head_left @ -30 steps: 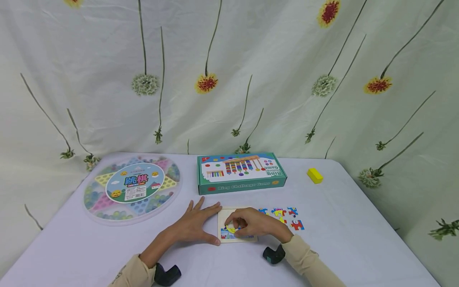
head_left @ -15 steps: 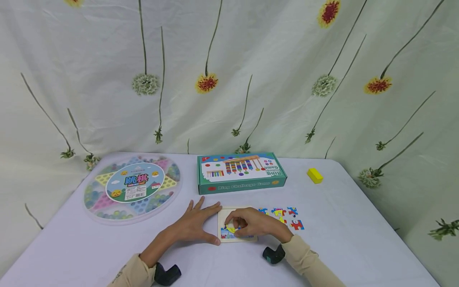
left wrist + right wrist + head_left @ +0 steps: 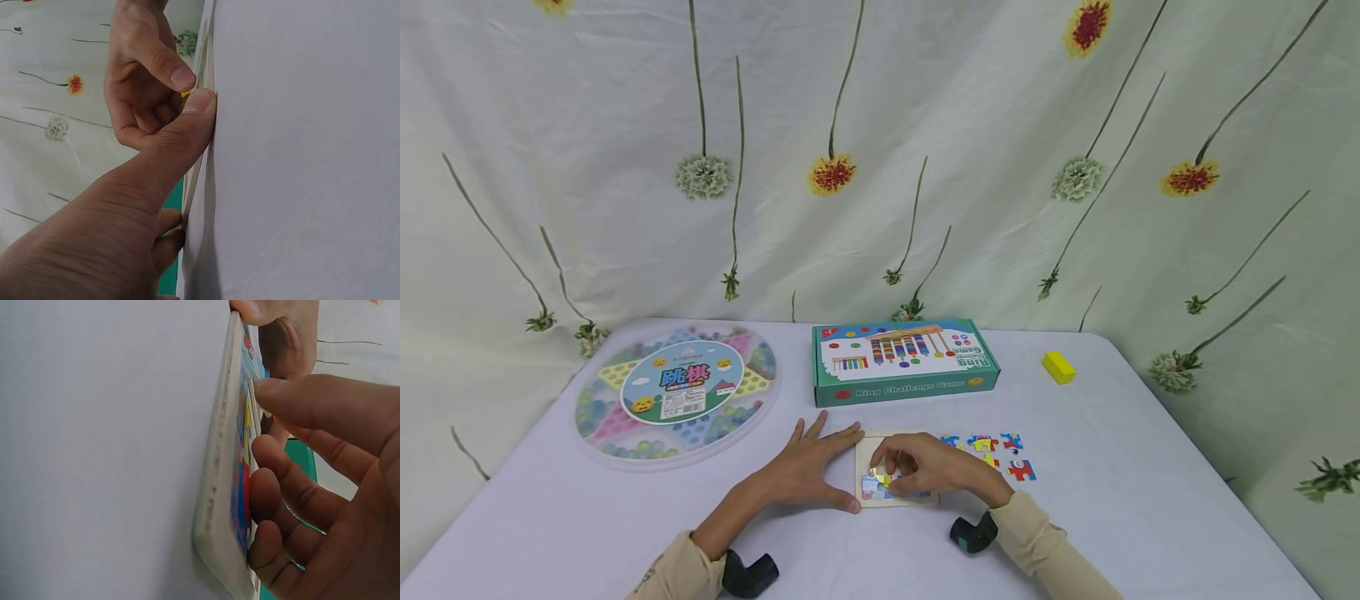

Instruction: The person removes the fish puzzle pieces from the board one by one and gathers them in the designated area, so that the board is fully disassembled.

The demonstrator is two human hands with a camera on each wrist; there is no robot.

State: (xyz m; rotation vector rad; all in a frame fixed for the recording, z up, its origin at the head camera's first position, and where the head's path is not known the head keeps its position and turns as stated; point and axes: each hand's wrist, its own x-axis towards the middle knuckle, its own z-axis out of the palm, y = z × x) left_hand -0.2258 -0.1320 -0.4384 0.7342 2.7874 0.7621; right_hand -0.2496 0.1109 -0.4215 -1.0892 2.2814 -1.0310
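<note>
**Bottom looks filled, more pieces wait**

We see a yellow piece (image 3: 883, 481) pinched by our right hand (image 3: 925, 464) inside the puzzle tray (image 3: 865, 451). Past those fingertips, it's bare; right of them, loose pieces (image 3: 1021, 471) wait. Our left hand (image 3: 805, 467), fingers wide, touches the tray. The piece looks tipped since before.
</note>
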